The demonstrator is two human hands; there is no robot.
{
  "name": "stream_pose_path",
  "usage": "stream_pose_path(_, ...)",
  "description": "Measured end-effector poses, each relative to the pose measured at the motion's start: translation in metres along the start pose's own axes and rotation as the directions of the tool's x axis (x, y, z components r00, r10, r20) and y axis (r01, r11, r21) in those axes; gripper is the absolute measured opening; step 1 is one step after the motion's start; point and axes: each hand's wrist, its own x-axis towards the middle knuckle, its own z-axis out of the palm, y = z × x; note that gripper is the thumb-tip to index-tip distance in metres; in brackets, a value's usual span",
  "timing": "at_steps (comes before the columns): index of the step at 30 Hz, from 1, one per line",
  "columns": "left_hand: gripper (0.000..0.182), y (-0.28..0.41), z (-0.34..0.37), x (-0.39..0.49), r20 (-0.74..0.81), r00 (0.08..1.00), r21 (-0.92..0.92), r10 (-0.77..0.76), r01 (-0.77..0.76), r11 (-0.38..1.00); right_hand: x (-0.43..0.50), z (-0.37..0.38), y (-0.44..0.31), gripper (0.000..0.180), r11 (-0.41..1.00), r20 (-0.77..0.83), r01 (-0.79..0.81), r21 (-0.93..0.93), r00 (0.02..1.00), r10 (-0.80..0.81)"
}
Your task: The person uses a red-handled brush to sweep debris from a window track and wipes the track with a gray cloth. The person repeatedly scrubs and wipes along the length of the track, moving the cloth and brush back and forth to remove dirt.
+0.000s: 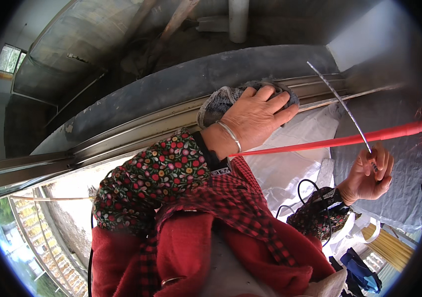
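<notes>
My left hand (257,115), with a silver bangle at its wrist, presses flat on a crumpled dark grey cloth (214,105). The cloth lies over the metal rails of a sliding-window track (170,124), partly hidden under my palm and fingers. Off to the right, my right hand (376,174) is closed around the short orange handle of a screwdriver-like tool (344,105). Its long, thin metal shaft is speckled and points up and left, its tip apart from the track. Most of the handle is hidden by my fingers.
A long red strip (329,143) crosses between my hands. Beyond the track runs a dark ledge (233,63), with a dim room behind it. Pale sheeting (292,170) and a grey sheet (389,178) hang near my right arm. Black cable (300,185) loops by the right sleeve.
</notes>
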Motion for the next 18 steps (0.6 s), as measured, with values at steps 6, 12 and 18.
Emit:
stream_pose_path(6, 0.054, -0.009, -0.01, -0.022, -0.009, 0.994, -0.015, -0.104, 0.104, 0.994, -0.005, -0.002, -0.006, 0.036, 1.0, 0.012, -0.009, -0.003, 1.0, 0.009)
stream_pose_path(12, 0.044, -0.03, -0.073, -0.13, -0.032, 0.968, 0.095, -0.249, 0.251, 0.963, 0.0, 0.004, 0.013, 0.033, 1.0, -0.053, 0.026, 0.003, 0.998, -0.026)
stream_pose_path(18, 0.028, -0.026, -0.179, -0.246, -0.236, 0.868, 0.399, -0.437, 0.497, 0.771, 0.004, 0.045, 0.029, 0.032, 0.987, 0.169, -0.153, 0.052, 0.975, 0.142)
